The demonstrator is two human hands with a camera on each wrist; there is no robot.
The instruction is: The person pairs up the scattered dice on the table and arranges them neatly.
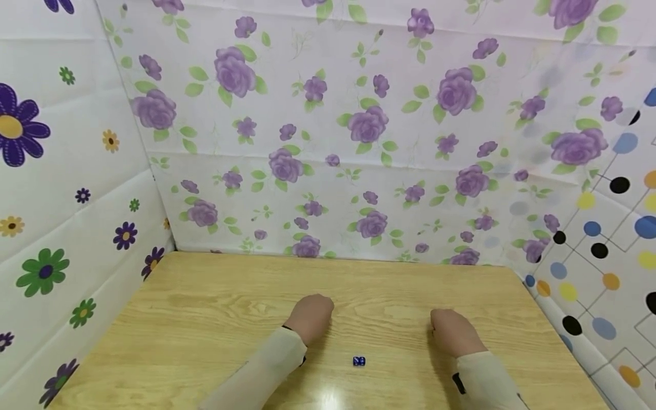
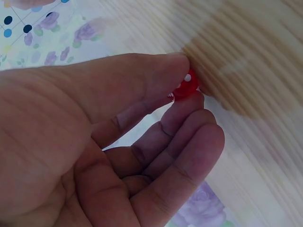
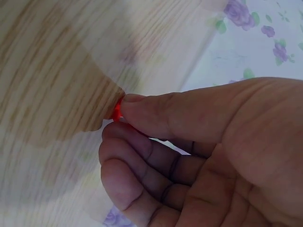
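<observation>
My left hand (image 1: 310,319) is low over the middle of the wooden table. In the left wrist view its thumb and fingers pinch a red die (image 2: 189,84) with white pips, partly covered by the fingertips. Farther right, my right hand (image 1: 455,332) is also down by the tabletop. Its thumb and fingers pinch a second small red piece, apparently a die (image 3: 117,109); only a sliver shows in the right wrist view. Between the two forearms, nearer to me, a pair of blue dice (image 1: 359,361) with white pips lie side by side on the table.
The light wooden table (image 1: 215,302) reaches back to a purple-flowered sheet (image 1: 328,216). A flower-patterned sheet (image 1: 97,228) borders the left side. A dotted sheet (image 1: 610,296) borders the right.
</observation>
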